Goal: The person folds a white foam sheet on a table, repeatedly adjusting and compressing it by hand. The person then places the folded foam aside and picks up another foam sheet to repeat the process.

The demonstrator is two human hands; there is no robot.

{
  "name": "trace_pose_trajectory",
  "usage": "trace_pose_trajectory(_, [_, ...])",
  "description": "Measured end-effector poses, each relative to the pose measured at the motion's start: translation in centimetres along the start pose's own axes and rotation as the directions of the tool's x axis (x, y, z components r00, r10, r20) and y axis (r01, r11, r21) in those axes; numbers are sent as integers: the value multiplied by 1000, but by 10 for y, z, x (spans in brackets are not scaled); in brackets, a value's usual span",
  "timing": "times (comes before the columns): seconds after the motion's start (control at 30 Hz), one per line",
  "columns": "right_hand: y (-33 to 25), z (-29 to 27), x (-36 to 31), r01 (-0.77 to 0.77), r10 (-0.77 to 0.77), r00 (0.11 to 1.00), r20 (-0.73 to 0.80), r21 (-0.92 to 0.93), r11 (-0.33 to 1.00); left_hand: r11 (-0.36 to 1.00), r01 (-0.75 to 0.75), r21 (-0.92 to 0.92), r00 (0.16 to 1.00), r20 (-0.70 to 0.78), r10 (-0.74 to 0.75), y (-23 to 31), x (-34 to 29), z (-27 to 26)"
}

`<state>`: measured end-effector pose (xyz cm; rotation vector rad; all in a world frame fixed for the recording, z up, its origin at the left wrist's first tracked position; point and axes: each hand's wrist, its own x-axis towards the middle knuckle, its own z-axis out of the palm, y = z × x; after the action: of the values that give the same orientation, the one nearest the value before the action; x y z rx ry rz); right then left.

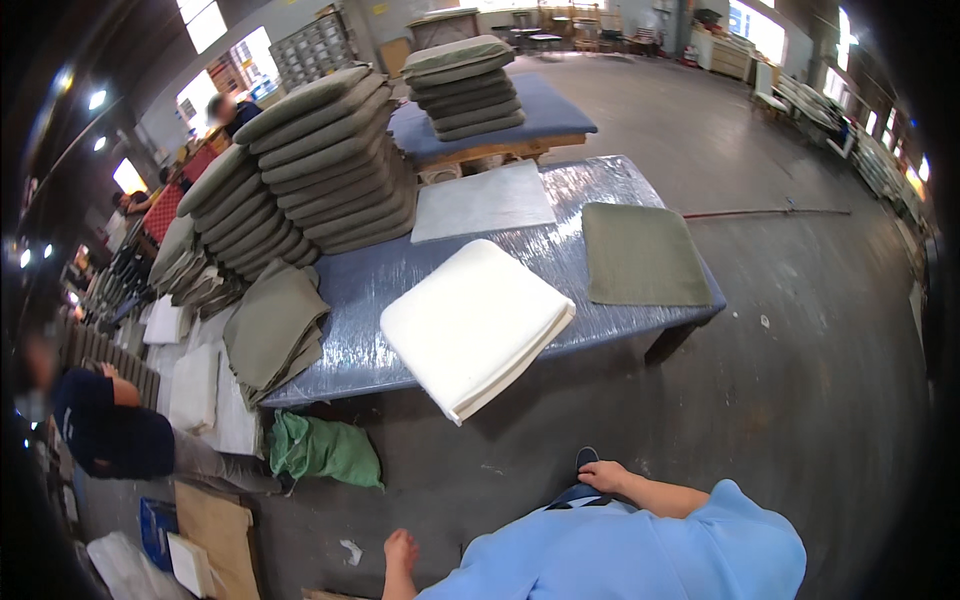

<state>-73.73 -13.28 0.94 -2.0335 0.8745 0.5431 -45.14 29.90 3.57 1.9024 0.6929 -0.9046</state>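
Note:
My left hand [401,548] hangs low, short of the table, its fingers loosely curled with nothing visible in them. Near my waist, my right hand [602,476] is held with bent, closed fingers; no object shows in it. Both hands are apart from the table and everything on it. In front of me a white foam cushion pad [475,320] lies on the plastic-covered blue table [350,345], its near corner jutting past the edge. To its right is a flat grey-green cushion cover [645,255]. A thin white sheet [484,202] lies behind the pad.
Tall stacks of grey-green cushions [335,165] stand at the table's back left, with folded covers [272,325] nearer. Another cushion stack [462,88] rests on a second table [555,112]. A green sack [322,450] sits on the floor. A co-worker [110,425] stands at left.

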Motion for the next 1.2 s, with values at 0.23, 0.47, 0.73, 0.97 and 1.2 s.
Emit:
trace_pose_trajectory(0.23, [151, -170, 11, -398, 508, 844, -172, 433, 809, 989, -65, 130, 952, 304, 23, 38, -57, 175])
trace_pose_trajectory(0.47, [162, -275, 83, -391, 609, 788, -93, 689, 610, 989, 150, 1, 973, 176, -148, 59, -64, 182])
trace_pose_trajectory(0.73, [-55, -318, 280, 39, 157, 971, -180, 768, 639, 903, -228, -365, 974, -90, 209, 264, 44, 167])
trace_pose_trajectory(0.97, [-182, -367, 440, 287, -116, 923, -367, 454, 843, 909, -299, -289, 946, -212, 244, 407, 155, 219])
trace_pose_trajectory(1.2, [-173, -347, 503, -59, 143, 987, -67, 683, 728, 776, -50, -629, 996, -91, -10, 453, 154, 261])
